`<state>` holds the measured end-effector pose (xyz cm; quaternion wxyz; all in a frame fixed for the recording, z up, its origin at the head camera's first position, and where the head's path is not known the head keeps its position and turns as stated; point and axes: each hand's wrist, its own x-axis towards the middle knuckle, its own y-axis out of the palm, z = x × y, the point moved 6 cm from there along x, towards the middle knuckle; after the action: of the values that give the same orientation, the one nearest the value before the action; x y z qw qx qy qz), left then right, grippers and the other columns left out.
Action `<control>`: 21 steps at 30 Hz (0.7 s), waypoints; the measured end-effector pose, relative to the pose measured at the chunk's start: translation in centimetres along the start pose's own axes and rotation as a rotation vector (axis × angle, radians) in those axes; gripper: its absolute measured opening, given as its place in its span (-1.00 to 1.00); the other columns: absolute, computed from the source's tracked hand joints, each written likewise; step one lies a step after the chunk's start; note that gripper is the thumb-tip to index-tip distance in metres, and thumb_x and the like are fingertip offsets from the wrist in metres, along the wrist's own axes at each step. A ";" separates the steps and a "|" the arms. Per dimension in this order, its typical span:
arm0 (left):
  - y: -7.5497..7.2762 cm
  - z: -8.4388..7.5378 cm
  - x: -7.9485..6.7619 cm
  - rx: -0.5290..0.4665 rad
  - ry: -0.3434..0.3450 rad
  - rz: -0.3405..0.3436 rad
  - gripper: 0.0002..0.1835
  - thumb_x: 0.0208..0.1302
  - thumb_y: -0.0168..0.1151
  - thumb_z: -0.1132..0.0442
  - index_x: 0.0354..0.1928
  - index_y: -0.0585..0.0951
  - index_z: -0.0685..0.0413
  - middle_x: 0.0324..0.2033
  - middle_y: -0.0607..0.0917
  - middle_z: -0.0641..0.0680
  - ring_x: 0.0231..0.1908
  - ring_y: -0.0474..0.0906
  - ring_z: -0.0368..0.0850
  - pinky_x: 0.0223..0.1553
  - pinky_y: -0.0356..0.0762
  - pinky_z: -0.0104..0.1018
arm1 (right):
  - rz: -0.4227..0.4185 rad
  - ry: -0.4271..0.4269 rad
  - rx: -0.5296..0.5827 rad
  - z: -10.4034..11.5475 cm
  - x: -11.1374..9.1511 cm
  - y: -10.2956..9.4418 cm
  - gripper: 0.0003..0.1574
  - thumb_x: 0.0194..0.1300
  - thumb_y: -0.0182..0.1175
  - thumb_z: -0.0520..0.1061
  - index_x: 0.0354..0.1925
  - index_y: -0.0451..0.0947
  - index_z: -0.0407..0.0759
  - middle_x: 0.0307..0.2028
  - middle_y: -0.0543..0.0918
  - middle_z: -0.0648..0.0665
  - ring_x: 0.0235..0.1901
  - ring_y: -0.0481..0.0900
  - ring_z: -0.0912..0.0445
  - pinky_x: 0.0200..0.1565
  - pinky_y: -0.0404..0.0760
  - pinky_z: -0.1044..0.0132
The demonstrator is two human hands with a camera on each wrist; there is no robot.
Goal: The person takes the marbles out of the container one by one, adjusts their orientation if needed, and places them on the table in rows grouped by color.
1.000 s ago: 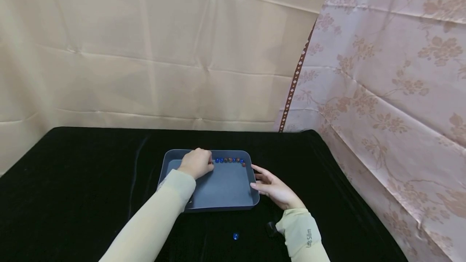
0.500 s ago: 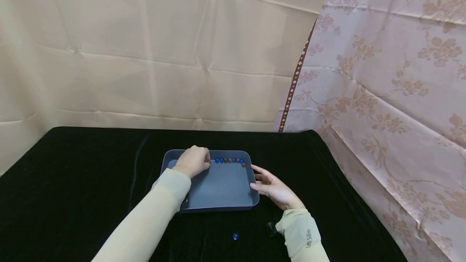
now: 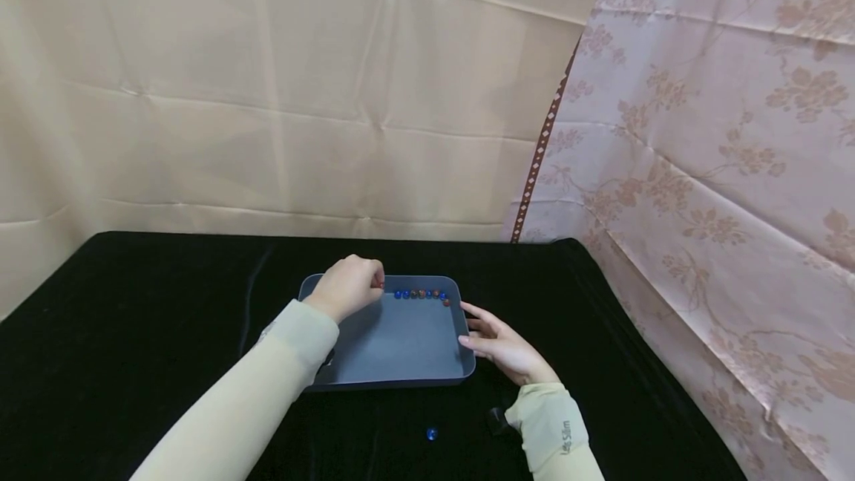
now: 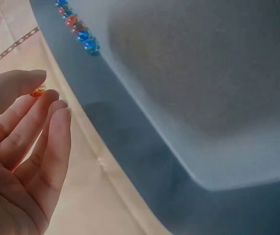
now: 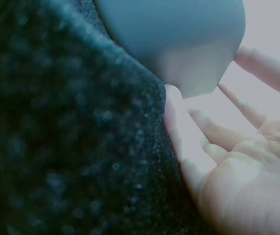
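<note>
Between the thumb and fingertips of my left hand [image 3: 347, 286] is an orange marble [image 4: 38, 90], pinched above the far left part of a grey-blue tray [image 3: 401, 347]. Several blue and orange marbles [image 3: 421, 294] line up along the tray's far wall, with one orange marble [image 3: 446, 303] just in front of the row's right end. My right hand [image 3: 504, 347] touches the tray's right side with its fingers spread and fairly straight. In the right wrist view, the thumb [image 5: 176, 122] and fingertips meet the tray's outer corner [image 5: 198, 68].
A single blue marble [image 3: 431, 433] lies on the black cloth [image 3: 167, 332] in front of the tray. Near the right sleeve is a small black object [image 3: 497, 420]. A cream curtain [image 3: 267, 95] hangs behind the table, and a pink floral one [image 3: 721, 169] hangs at the right.
My left hand has risen and moved left and away from the row with the orange marble in its fingers. My right hand, the tray and the row stay put.
</note>
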<state>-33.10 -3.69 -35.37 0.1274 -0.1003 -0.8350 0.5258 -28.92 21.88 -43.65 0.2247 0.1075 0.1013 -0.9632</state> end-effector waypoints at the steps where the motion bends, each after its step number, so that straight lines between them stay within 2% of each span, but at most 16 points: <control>1: -0.1 -0.1 0.0 0.005 0.009 -0.001 -0.93 0.26 0.37 0.23 -0.25 0.69 0.03 -0.34 0.73 0.03 -0.42 0.55 -0.15 -0.23 0.67 -0.26 | -0.001 0.000 0.000 0.0 0.0 0.0 -0.16 0.47 0.07 -0.10 0.56 -0.05 -0.01 0.47 0.07 -0.43 0.37 0.28 -0.24 0.34 0.37 -0.06; 10: -0.5 -1.3 -0.4 0.071 0.091 0.005 -0.92 0.25 0.38 0.21 -0.27 0.69 0.02 -0.37 0.73 0.01 -0.48 0.53 -0.21 -0.28 0.65 -0.33 | 0.003 -0.004 0.008 -0.2 0.1 0.0 -0.15 0.46 0.07 -0.13 0.56 -0.06 0.00 0.48 0.07 -0.42 0.36 0.30 -0.21 0.30 0.41 0.01; 16: -1.0 -2.6 -1.0 0.102 0.169 -0.021 -0.93 0.24 0.38 0.21 -0.28 0.68 0.02 -0.38 0.74 -0.01 -0.49 0.52 -0.24 -0.31 0.63 -0.35 | 0.016 -0.006 0.011 -0.2 0.1 0.0 -0.17 0.48 0.05 -0.14 0.56 -0.06 -0.01 0.48 0.07 -0.42 0.36 0.31 -0.20 0.30 0.42 0.02; 21: -1.3 -3.9 -1.8 0.134 0.233 -0.043 -0.94 0.23 0.38 0.22 -0.29 0.69 -0.01 -0.36 0.75 -0.04 -0.44 0.60 -0.26 -0.31 0.63 -0.35 | 0.020 -0.006 0.010 -0.2 0.2 0.0 -0.17 0.48 0.04 -0.15 0.56 -0.07 -0.02 0.48 0.07 -0.42 0.36 0.31 -0.21 0.30 0.43 0.02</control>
<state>-30.21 -1.47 -32.73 0.2411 -0.1343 -0.7796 0.5622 -29.06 21.89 -43.84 0.2342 0.1067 0.0948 -0.9617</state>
